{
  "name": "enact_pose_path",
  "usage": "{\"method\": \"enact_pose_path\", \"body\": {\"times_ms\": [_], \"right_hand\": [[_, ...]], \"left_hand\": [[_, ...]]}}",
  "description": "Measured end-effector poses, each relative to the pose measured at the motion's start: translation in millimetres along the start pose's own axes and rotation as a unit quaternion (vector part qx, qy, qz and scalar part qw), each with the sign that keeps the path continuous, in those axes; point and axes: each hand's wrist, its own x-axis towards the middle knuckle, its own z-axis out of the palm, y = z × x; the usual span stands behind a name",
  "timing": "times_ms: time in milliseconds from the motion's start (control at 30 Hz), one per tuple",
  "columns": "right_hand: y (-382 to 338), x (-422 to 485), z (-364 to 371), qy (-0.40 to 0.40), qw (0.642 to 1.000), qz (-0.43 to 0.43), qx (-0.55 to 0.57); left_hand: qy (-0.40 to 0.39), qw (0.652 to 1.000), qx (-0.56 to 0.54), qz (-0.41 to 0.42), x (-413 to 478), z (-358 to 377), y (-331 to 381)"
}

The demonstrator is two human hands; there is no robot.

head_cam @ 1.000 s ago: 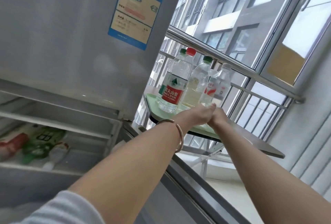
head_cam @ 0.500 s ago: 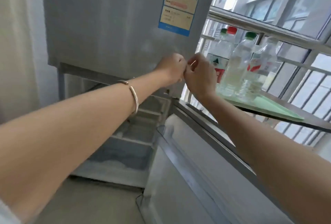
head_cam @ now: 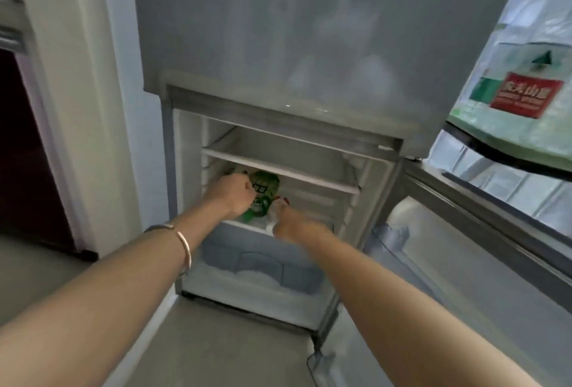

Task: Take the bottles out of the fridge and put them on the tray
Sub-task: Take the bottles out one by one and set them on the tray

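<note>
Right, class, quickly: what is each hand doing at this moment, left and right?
Left hand: curled round the green-labelled bottle.
Right hand: blurred beside a clear bottle; grip cannot be told.

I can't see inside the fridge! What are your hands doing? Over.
Left hand grips green bottle inside fridge. Right hand at clear bottle, blurred, grip unclear. Nothing in the way.

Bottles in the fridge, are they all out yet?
Not yet. Done: a water bottle stands on the green tray. In hand: the left hand grips a green-labelled bottle on the fridge shelf; the right hand, blurred, reaches a red-capped bottle beside it. Left: carry both to the tray.
</note>
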Motion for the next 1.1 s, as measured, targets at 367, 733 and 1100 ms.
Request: {"method": "enact_pose_path", "body": {"times_ms": [367, 733, 1100], "right_hand": [[35.7, 116.3, 72.2, -0.014, 0.999, 0.005, 0.034], [29.6, 105.5, 95.2, 0.149, 0.987, 0.054, -0.022], [-4.6, -14.3, -21.8, 0.199, 0.972, -0.066, -0.102]], "left_hand": [[-0.025, 0.998, -0.048, -0.028, 59.9, 47.6, -57.0], [-0.042, 0.99, -0.124, -0.058, 45.8, 53.3, -77.2], [-0.111, 0.993, -0.033, 0.009, -1.8, 14.0, 24.3]]}}
